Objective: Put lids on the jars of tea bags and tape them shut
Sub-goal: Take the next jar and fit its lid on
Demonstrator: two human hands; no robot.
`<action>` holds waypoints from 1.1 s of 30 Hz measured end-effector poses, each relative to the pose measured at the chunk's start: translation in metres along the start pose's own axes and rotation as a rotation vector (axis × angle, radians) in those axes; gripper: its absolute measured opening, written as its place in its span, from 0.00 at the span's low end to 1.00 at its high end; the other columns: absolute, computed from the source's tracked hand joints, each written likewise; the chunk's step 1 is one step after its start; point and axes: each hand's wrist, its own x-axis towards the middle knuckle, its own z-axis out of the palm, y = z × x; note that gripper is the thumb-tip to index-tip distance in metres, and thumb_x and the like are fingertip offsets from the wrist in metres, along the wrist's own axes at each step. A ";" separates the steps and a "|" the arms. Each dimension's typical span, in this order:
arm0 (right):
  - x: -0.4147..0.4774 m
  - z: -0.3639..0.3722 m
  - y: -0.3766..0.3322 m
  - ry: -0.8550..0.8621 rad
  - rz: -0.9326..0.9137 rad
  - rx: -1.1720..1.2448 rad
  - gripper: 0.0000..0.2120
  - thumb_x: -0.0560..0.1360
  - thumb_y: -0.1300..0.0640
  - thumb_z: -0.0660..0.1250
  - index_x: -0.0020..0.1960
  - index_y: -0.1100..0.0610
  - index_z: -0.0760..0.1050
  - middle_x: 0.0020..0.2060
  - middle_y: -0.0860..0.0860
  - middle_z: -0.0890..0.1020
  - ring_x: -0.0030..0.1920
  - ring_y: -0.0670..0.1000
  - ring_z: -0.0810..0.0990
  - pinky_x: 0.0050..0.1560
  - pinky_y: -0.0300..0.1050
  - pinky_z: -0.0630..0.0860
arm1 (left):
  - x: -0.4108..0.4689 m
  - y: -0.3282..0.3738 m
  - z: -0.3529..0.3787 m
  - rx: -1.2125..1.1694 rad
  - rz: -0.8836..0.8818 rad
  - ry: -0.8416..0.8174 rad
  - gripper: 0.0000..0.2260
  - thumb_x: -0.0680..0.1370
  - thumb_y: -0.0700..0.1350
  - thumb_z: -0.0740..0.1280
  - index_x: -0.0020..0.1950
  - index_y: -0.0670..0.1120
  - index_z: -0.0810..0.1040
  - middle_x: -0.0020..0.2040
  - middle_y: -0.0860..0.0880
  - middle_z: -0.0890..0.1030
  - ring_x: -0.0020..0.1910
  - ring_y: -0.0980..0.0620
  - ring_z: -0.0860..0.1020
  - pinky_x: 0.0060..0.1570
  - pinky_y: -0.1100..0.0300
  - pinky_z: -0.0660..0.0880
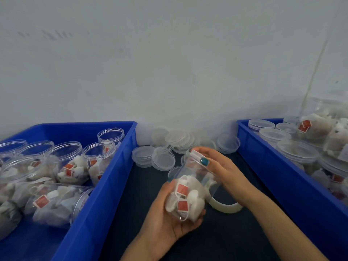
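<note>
Left bin (113,176): rigid blue plastic, rectangular, holding open jars (69,162) of clear thin-walled plastic, round with wide mouths, some upright and some tipped; loose tea bags could spill from a tipped one if the bin is jostled. Table (143,194): dark, matte surface between the bins. Spare lids (163,159): shallow clear discs, heaped against the wall, likely to slide if knocked. Left hand (165,223): cupped under the base of the held jar (188,191), grasping it; the jar is tilted away above the table, packed with soft white bags and red paper tags. The smooth wall may slip in the palm. Right hand (224,166): curled over the jar's far end, thumb pressing what looks like a pale tape strip (195,153); uneven pressure could crease the tape or leave the lid skewed. Tape roll (224,209): translucent ring, lying on the table beneath the right wrist. Right bin (263,162): the same blue plastic, with lidded jars (297,151) stacked inside.
</note>
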 end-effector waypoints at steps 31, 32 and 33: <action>-0.004 -0.006 -0.016 -0.039 0.123 -0.047 0.14 0.82 0.39 0.60 0.65 0.37 0.78 0.59 0.35 0.81 0.59 0.40 0.81 0.56 0.38 0.80 | 0.010 -0.013 0.007 0.423 0.498 0.260 0.37 0.56 0.62 0.82 0.60 0.56 0.72 0.53 0.54 0.85 0.51 0.53 0.85 0.47 0.53 0.83; -0.004 -0.005 -0.017 -0.045 0.106 -0.017 0.15 0.81 0.38 0.61 0.65 0.36 0.78 0.60 0.36 0.81 0.61 0.40 0.80 0.56 0.37 0.80 | 0.010 -0.012 0.006 0.347 0.431 0.255 0.38 0.56 0.62 0.82 0.61 0.55 0.73 0.55 0.49 0.85 0.52 0.48 0.85 0.51 0.47 0.83; -0.004 -0.003 -0.019 -0.023 0.090 0.010 0.15 0.80 0.38 0.61 0.64 0.37 0.78 0.60 0.37 0.82 0.61 0.41 0.81 0.56 0.39 0.80 | 0.011 -0.010 0.007 0.315 0.403 0.259 0.40 0.55 0.63 0.82 0.62 0.54 0.72 0.57 0.46 0.84 0.53 0.45 0.85 0.54 0.43 0.82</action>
